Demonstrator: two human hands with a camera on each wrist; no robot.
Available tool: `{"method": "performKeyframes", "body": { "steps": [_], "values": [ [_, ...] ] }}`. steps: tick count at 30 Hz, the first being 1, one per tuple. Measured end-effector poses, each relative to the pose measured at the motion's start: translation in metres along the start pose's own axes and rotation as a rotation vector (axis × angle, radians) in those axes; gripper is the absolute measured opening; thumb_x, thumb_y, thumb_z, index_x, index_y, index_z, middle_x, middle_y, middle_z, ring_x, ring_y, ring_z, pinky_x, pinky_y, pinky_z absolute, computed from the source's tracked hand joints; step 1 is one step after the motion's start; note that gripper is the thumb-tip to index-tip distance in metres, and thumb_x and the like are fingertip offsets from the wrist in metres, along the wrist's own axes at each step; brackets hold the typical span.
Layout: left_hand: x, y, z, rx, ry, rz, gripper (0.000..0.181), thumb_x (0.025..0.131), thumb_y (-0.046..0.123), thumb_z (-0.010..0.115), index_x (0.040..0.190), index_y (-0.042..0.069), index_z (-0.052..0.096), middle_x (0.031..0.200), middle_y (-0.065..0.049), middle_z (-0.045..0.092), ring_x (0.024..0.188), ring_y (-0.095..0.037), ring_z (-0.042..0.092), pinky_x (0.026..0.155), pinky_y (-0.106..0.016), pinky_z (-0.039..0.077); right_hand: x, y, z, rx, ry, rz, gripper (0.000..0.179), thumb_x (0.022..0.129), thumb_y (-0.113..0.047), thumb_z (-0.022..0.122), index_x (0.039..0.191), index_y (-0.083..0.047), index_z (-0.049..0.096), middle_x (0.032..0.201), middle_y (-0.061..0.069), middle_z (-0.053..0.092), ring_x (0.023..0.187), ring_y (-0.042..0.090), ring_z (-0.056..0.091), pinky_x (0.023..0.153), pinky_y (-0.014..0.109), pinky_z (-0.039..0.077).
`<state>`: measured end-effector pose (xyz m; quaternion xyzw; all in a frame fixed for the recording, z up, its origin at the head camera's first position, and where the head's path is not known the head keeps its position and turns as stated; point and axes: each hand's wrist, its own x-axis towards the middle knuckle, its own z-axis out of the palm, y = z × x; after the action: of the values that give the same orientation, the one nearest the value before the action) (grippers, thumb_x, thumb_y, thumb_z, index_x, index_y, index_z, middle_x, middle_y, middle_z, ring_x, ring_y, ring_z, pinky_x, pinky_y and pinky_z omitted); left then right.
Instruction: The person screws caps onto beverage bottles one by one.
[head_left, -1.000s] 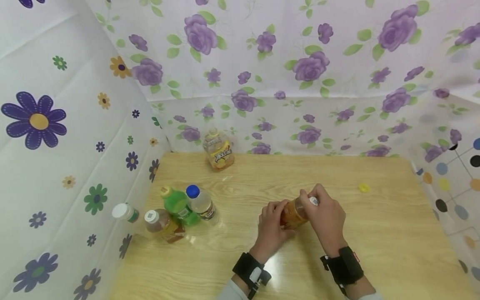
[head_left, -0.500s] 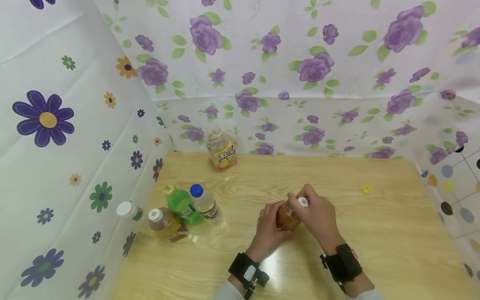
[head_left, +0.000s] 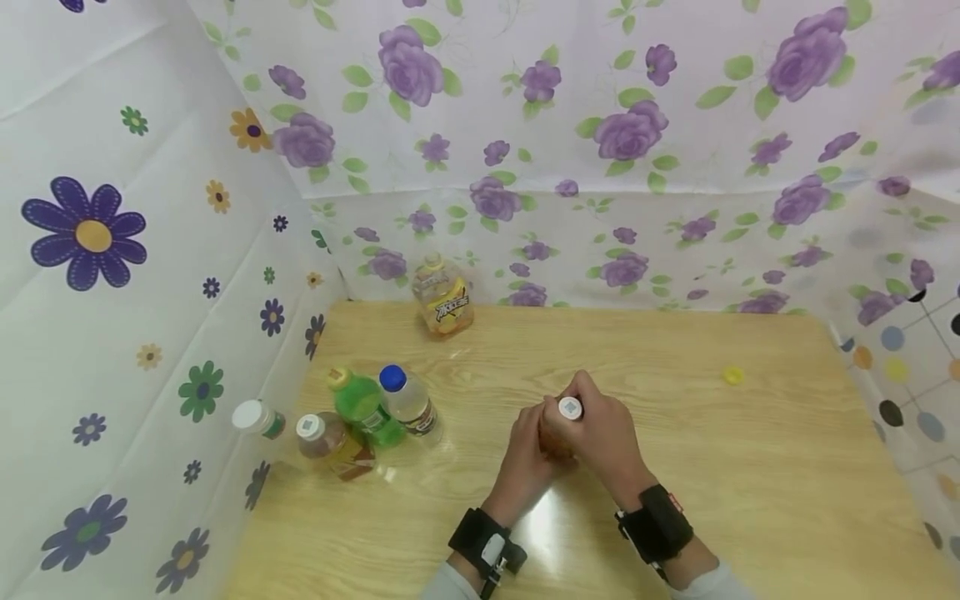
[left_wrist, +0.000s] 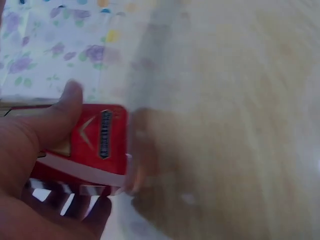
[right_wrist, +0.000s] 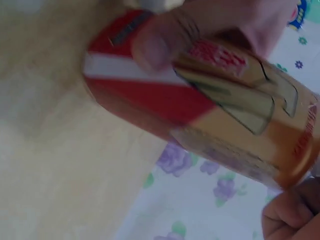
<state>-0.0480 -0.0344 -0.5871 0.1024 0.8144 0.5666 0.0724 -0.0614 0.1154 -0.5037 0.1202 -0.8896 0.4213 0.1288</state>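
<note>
A drink bottle with a red and orange label is held between both hands over the table, its white cap facing up toward the head camera. My left hand grips the body; the left wrist view shows its thumb across the red base end of the bottle. My right hand has its fingers curled at the cap end, thumb and index beside the cap. In the right wrist view the right hand shows only partly at the neck. Most of the label is hidden in the head view.
At the left stand a green bottle, a clear bottle with a blue cap, a brown drink bottle and a small white-capped bottle. A yellow-labelled bottle stands at the back. A small yellow round piece lies right.
The right hand and the bottle's cap end have swung left toward the left hand, so the cap now points more toward the head camera. The left hand still grips the body.
</note>
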Motion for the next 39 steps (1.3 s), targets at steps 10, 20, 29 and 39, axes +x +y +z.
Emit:
{"method": "performKeyframes", "body": {
  "steps": [10, 20, 29, 39],
  "values": [
    [-0.006, 0.001, 0.005, -0.052, 0.087, -0.013, 0.074, 0.089, 0.003, 0.083, 0.149, 0.027, 0.047, 0.140, 0.007, 0.052, 0.112, -0.013, 0.059, 0.088, -0.033, 0.056, -0.014, 0.003, 0.008, 0.107, 0.047, 0.057, 0.021, 0.100, -0.036, 0.077, 0.110, -0.025, 0.062, 0.080, -0.010, 0.061, 0.061, 0.010, 0.052, 0.054, 0.029, 0.045],
    [-0.002, -0.022, -0.029, -0.166, 0.202, -0.017, 0.098, 0.085, 0.008, 0.090, 0.163, 0.032, 0.037, 0.151, -0.002, 0.051, 0.132, -0.026, 0.057, 0.100, -0.041, 0.055, -0.047, 0.031, 0.006, 0.124, 0.063, -0.041, 0.025, 0.105, -0.003, 0.065, 0.127, -0.014, 0.069, 0.078, -0.010, 0.048, 0.066, 0.007, 0.047, 0.056, 0.022, 0.040],
    [-0.001, -0.033, -0.061, -0.172, 0.241, -0.060, 0.100, 0.090, 0.012, 0.087, 0.169, 0.025, 0.027, 0.158, -0.010, 0.046, 0.142, -0.029, 0.049, 0.112, -0.049, 0.045, -0.069, 0.055, 0.000, 0.106, 0.068, 0.031, 0.020, 0.108, -0.003, 0.060, 0.123, -0.009, 0.070, 0.080, -0.008, 0.050, 0.066, 0.009, 0.047, 0.056, 0.022, 0.041],
    [0.002, -0.045, -0.081, -0.247, 0.302, -0.077, 0.105, 0.093, 0.010, 0.083, 0.171, 0.032, 0.016, 0.162, -0.010, 0.041, 0.147, -0.031, 0.043, 0.115, -0.050, 0.041, -0.083, 0.066, -0.005, 0.067, 0.064, 0.193, 0.018, 0.109, -0.007, 0.061, 0.120, -0.016, 0.071, 0.080, -0.008, 0.055, 0.065, 0.012, 0.051, 0.057, 0.025, 0.044]
  ]
}}
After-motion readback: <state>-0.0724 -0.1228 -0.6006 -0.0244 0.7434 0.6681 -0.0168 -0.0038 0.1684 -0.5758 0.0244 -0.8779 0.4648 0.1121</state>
